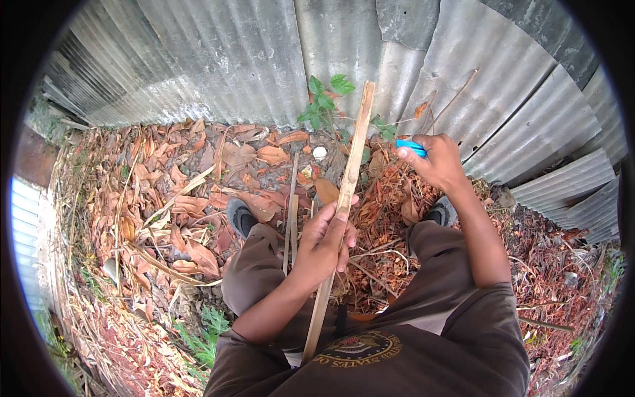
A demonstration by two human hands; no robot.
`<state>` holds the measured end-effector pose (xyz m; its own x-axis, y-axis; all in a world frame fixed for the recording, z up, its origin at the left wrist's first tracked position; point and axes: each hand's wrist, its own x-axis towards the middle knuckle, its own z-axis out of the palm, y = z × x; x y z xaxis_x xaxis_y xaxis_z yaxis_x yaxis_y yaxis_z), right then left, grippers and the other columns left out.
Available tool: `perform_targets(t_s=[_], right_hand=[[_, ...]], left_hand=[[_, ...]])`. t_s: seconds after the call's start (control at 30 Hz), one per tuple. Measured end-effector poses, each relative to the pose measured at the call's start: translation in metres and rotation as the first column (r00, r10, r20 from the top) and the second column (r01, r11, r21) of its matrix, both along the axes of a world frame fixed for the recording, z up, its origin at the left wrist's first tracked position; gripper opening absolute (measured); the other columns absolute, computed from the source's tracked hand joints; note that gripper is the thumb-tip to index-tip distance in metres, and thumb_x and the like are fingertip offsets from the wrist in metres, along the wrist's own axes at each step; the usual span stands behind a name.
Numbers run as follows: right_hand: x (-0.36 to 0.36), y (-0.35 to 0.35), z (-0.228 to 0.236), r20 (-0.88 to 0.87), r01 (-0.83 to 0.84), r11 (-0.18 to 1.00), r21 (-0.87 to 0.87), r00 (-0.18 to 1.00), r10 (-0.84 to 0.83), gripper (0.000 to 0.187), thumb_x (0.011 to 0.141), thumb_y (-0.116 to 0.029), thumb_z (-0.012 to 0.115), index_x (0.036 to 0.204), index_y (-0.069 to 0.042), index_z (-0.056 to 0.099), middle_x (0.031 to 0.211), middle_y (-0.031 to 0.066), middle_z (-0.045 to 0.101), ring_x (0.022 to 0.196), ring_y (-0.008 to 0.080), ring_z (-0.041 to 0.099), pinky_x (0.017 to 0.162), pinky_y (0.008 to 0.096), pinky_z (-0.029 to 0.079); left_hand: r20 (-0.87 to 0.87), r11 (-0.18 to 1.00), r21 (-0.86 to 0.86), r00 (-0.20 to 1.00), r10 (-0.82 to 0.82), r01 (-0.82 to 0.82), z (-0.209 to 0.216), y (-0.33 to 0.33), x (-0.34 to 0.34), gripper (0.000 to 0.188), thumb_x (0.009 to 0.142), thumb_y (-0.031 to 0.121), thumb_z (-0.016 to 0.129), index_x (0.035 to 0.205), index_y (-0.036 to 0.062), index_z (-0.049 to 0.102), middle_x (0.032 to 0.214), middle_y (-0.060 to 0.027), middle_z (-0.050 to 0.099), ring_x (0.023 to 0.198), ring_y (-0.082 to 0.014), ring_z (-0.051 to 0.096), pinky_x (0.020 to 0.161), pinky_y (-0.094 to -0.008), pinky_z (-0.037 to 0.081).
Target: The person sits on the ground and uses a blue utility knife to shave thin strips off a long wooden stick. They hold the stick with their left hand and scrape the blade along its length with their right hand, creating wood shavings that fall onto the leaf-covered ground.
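A long, narrow wooden strip runs slantwise in front of me, its upper end near the metal wall and its lower end against my shirt. My left hand is closed around its middle, thumb on top. Off to the right of the strip's upper part, my right hand is wrapped round a small bright blue object, which looks like a plastic handle. Any blade is hidden or too small to make out. The blue object and the strip are apart.
Thin wooden sticks lie between my legs. Dry brown leaves and plant litter cover the ground. A corrugated metal wall stands ahead, with a green plant at its foot. Loose metal sheets lean at the right.
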<state>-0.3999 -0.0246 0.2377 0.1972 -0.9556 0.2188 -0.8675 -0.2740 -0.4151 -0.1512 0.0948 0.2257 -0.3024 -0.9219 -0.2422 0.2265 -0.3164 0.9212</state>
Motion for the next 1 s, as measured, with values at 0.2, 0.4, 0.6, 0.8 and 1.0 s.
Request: perform_targets(t_s=[0.2, 0.4, 0.6, 0.8, 1.0], right_hand=[[0.03, 0.019, -0.006, 0.005, -0.229, 0.968, -0.106, 0.973, 0.231, 0.064, 0.075, -0.068, 0.063, 0.06, -0.006, 0.059, 0.052, 0.0114, 0.052, 0.05, 0.0351, 0.055, 0.049, 0.0435, 0.042], [0.029, 0.021, -0.008, -0.004, -0.229, 0.96, -0.162, 0.973, 0.231, 0.063, 0.073, -0.069, 0.063, 0.059, -0.008, 0.059, 0.052, 0.0106, 0.052, 0.049, 0.0346, 0.055, 0.049, 0.0432, 0.042], [0.029, 0.014, -0.014, -0.049, -0.25, 0.931, -0.264, 0.968, 0.246, 0.066, 0.071, -0.072, 0.063, 0.057, -0.008, 0.057, 0.048, 0.0097, 0.049, 0.047, 0.0341, 0.054, 0.047, 0.043, 0.042], [0.028, 0.004, -0.016, -0.099, -0.283, 0.862, -0.42, 0.959, 0.266, 0.067, 0.069, -0.074, 0.063, 0.055, -0.009, 0.054, 0.046, 0.0097, 0.047, 0.046, 0.0331, 0.054, 0.046, 0.0429, 0.042], [0.028, -0.002, -0.015, -0.065, -0.269, 0.857, -0.44, 0.961, 0.268, 0.065, 0.069, -0.076, 0.061, 0.066, -0.012, 0.069, 0.052, 0.0085, 0.058, 0.048, 0.0306, 0.06, 0.048, 0.0418, 0.047]], left_hand=[[-0.012, 1.0, -0.006, 1.0, -0.009, 0.009, 0.008, -0.003, -0.007, 0.033, 0.105, 0.026, 0.036, 0.124, 0.0018, 0.047, 0.068, -0.0029, 0.05, 0.039, -0.0043, 0.039, 0.037, -0.0189, 0.034], [0.016, 0.999, -0.046, 1.0, -0.019, 0.019, 0.004, -0.005, -0.014, 0.033, 0.105, 0.028, 0.036, 0.121, 0.002, 0.049, 0.065, -0.0025, 0.049, 0.039, -0.0048, 0.039, 0.037, -0.0181, 0.032], [0.118, 0.998, -0.051, 0.992, -0.034, 0.04, 0.009, -0.002, -0.014, 0.03, 0.104, 0.026, 0.037, 0.12, 0.0028, 0.048, 0.065, 0.0008, 0.046, 0.041, -0.0034, 0.038, 0.038, -0.0196, 0.033], [0.12, 0.996, -0.08, 0.992, -0.035, 0.045, 0.008, -0.002, -0.016, 0.033, 0.105, 0.03, 0.035, 0.119, 0.0017, 0.046, 0.062, -0.0001, 0.044, 0.038, -0.0039, 0.036, 0.036, -0.0187, 0.031], [0.114, 0.996, -0.078, 0.992, -0.044, 0.053, 0.009, -0.002, -0.014, 0.034, 0.105, 0.031, 0.034, 0.119, 0.0015, 0.045, 0.061, -0.0001, 0.043, 0.037, -0.0045, 0.036, 0.036, -0.0195, 0.032]])
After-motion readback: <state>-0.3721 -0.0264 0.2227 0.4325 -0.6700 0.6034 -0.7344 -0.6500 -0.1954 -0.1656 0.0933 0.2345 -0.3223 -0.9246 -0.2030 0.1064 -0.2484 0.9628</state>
